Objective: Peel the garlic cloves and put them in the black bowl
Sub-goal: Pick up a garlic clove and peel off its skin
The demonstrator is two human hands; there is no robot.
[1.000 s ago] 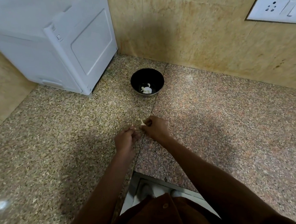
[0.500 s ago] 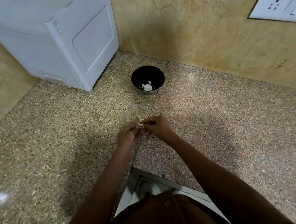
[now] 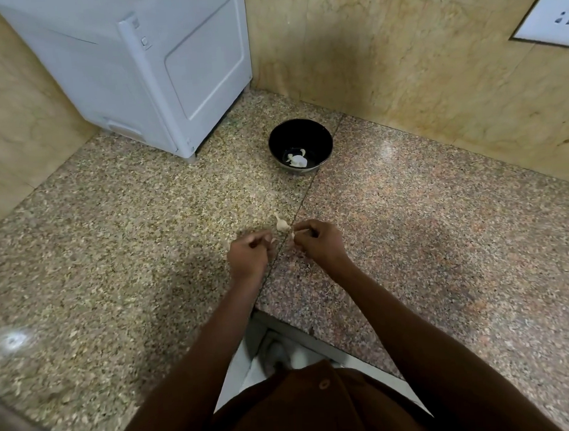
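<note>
A white appliance (image 3: 151, 66) stands far left on the speckled stone counter (image 3: 110, 244), and one wall socket (image 3: 555, 14) sits far right. One black bowl (image 3: 301, 146) stands at the far middle, with nothing between it and the hands; it holds a few pale peeled pieces (image 3: 296, 160). Near the middle, one small pale garlic clove (image 3: 281, 225) lies on the counter just beyond the hands. The left hand (image 3: 249, 255) is curled, seemingly pinching a skin scrap; the right hand (image 3: 318, 243) pinches a pale garlic piece.
</note>
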